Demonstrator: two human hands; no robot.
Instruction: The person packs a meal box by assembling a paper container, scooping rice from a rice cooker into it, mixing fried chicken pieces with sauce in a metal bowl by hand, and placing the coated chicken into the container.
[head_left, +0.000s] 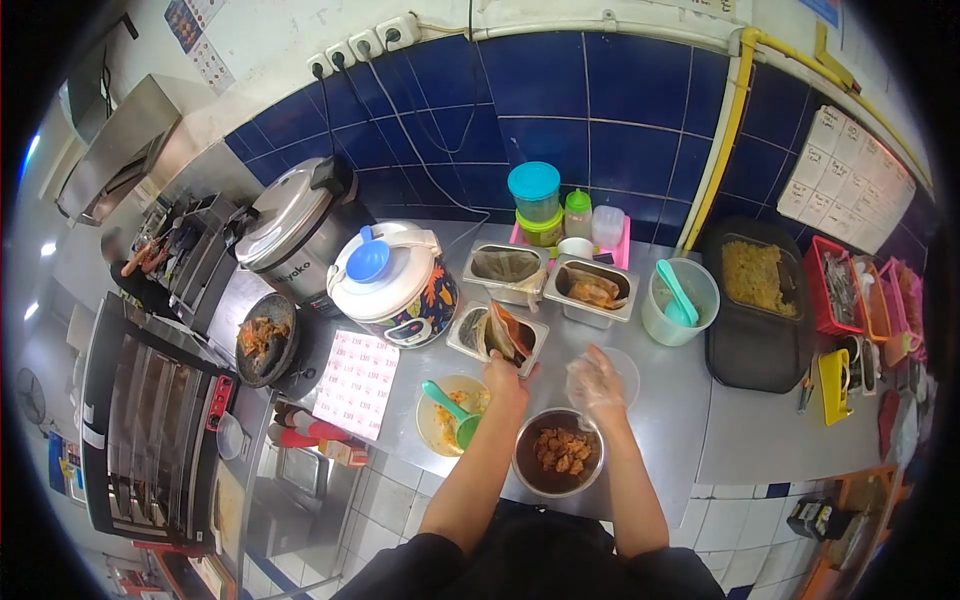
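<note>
My left hand grips the near rim of a small metal container, which holds an opened plastic bag with orange-red contents. In a clear plastic glove, my right hand is over a round translucent lid with its fingers loosely extended, nothing visible in them. Below and between my forearms stands a metal bowl of brown fried pieces. Left of it, a bowl contains yellowish food and a green ladle, partly behind my left forearm.
Two more metal containers stand behind. A tub with a turquoise scoop is to their right, beside a black tray. Leftward are a patterned rice cooker, a stone mortar and a distant person.
</note>
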